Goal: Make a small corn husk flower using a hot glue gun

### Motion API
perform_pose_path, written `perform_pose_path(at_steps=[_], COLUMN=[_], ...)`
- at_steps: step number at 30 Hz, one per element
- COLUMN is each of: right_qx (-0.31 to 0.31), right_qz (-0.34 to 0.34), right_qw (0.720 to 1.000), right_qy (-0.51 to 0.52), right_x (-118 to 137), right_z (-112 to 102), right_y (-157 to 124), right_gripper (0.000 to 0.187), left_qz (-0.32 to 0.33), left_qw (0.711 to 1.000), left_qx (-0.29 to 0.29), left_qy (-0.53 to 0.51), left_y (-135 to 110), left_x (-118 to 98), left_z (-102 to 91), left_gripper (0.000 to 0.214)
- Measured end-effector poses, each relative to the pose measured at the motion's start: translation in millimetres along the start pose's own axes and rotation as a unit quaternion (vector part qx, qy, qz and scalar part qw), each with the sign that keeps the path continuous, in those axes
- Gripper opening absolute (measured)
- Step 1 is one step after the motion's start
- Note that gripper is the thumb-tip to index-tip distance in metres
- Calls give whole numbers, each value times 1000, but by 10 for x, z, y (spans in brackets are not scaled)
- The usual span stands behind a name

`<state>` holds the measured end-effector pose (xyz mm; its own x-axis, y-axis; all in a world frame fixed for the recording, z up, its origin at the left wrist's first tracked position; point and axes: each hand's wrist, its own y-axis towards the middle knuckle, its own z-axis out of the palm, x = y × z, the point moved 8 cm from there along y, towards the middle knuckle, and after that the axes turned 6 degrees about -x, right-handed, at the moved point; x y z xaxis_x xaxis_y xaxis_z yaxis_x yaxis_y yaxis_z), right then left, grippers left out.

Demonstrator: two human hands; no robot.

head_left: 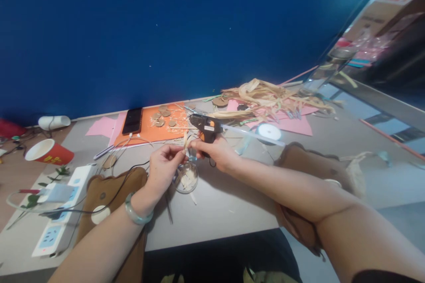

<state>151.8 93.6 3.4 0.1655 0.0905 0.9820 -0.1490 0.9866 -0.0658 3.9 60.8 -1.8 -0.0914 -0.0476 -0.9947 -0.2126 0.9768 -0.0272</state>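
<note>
My right hand (215, 150) is closed around the handle of a black hot glue gun (206, 126), with a long clear glue stick (252, 135) coming out of its back. Close beside it, my left hand (166, 163) pinches a small pale strip, like dried husk (186, 139), near the gun's front. The fingertips of both hands nearly meet there. Just below them a small clear round dish (186, 179) holds pale scraps. A thin dark stick-like tool (168, 208) lies to the left of the dish.
Behind lie a phone (132, 121), orange paper (159, 128) with wooden discs, and a husk pile (262, 93). A tape roll (268, 131) sits right of the hands. On the left are a power strip (63, 212), a tipped red cup (49, 152) and a brown pouch (102, 190).
</note>
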Motion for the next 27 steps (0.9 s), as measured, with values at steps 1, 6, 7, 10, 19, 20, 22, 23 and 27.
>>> perform_pose_path(at_steps=[1,6,7,10,19,20,22,23,27], right_qx=[-5,-39,-37,-27,-46,-34,-12,-4,24], right_qz=[-2,-23,-35,-78,-166,-155,-136,-130,-109], right_qw=[1000,999,998,988,799,781,755,745,704], right_qy=[0,-5,-26,-128,-576,-605,-641,-654,-701], right_x=[7,116,159,291,433,400,340,316,194], right_z=[-14,-99,-112,-174,-473,-487,-508,-516,-528], right_y=[10,55,68,138,467,486,506,512,568], right_gripper=[20,20,19,19,25,27,28,28,30], left_qz=[-2,-4,-3,5,53,56,63,66,82], left_qw=[1000,999,998,997,988,988,987,986,984], left_qx=[-3,-19,-22,-31,-56,-58,-58,-57,-55], left_qy=[-8,-49,-53,-68,-133,-134,-136,-139,-145], left_y=[5,53,64,102,193,198,206,209,217], left_x=[1,-6,-11,-28,-79,-80,-81,-82,-89], left_z=[-4,-57,-71,-115,-217,-226,-235,-236,-237], left_gripper=[28,30,30,28,22,22,21,21,20])
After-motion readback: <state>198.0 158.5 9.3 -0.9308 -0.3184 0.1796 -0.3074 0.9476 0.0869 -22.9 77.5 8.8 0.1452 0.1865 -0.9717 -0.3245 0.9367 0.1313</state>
